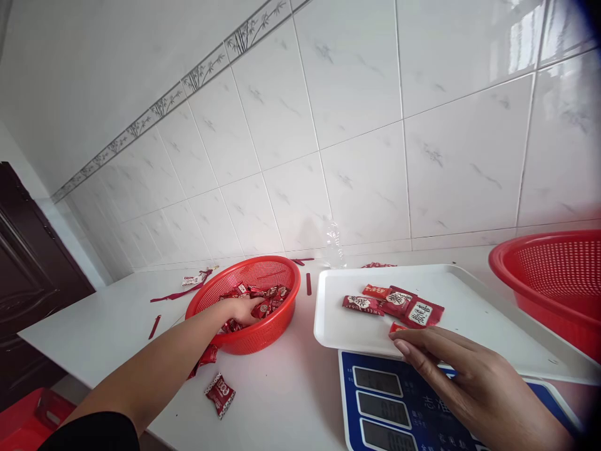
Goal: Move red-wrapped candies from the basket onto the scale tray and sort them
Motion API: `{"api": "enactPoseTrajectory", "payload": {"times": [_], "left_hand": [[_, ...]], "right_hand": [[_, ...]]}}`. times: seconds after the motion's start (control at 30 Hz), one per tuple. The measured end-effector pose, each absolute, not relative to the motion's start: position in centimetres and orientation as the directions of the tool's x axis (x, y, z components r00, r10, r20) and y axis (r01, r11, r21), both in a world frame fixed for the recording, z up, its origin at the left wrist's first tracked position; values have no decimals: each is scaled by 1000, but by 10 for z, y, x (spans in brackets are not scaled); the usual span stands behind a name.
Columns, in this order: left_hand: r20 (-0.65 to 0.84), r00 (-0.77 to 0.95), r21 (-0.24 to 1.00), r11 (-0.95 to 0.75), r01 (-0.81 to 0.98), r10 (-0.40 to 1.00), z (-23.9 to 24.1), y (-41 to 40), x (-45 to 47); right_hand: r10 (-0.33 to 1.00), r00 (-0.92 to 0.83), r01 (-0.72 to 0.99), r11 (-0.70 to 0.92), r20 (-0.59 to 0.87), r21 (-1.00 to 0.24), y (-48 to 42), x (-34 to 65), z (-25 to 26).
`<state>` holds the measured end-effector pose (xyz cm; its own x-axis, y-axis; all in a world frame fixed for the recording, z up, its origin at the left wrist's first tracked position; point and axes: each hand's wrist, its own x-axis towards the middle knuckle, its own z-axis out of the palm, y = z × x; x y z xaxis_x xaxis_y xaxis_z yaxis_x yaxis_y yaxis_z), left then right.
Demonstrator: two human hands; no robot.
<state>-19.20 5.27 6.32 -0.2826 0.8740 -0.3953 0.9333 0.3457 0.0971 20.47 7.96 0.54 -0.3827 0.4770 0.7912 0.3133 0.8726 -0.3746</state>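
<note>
My left hand [244,310] reaches into a red perforated plastic basket [277,332], among many small red wrapped candies [275,300]. Its fingers are partly buried, so their grip is hidden. Over the near edge of a white scale tray [328,335], my right hand [462,369] has its thumb and fingers pinched together. A small red wrapped candy [397,327] shows at those fingertips, mostly covered by them. Several red wrapped candies [397,300] lie in a cluster on the tray just beyond. Below the tray is the blue scale panel [417,401] with its displays.
A second red basket [539,282] stands at the right. One loose candy [220,395] lies on the white table [277,401] near the left basket. A clear plastic bottle [334,244] stands by the tiled wall. Dark red strips [308,284] are scattered about.
</note>
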Motion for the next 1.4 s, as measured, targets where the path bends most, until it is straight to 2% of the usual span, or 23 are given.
{"api": "enactPoseTrajectory", "payload": {"times": [0.13,0.33,0.5,0.7,0.87,1.0,1.17,1.3,1.4], "left_hand": [[-368,-231,177,312,933,901,63,52,-179],[-277,-239,366,332,869,931,62,49,-181],[-185,-264,527,322,786,947,72,51,-195],[-172,-320,679,348,647,932,83,53,-203],[-89,-317,779,264,569,944,93,55,-175],[-71,-190,853,158,497,979,104,61,-127],[-77,41,865,46,500,996,102,66,-56],[-129,144,772,9,635,981,88,65,-11],[-32,189,696,-114,709,981,79,66,6]], "right_hand": [[466,-379,316,877,800,-361,81,204,5],[467,-374,318,876,801,-363,79,204,5],[464,-378,319,878,802,-357,79,205,6],[480,-375,304,872,793,-384,80,203,5],[609,-222,369,776,762,-512,79,209,11],[727,-58,497,615,684,-612,83,218,20],[763,-9,533,551,646,-643,88,223,26],[786,-20,532,531,618,-659,89,222,24],[795,-12,533,518,607,-669,90,222,24]]}}
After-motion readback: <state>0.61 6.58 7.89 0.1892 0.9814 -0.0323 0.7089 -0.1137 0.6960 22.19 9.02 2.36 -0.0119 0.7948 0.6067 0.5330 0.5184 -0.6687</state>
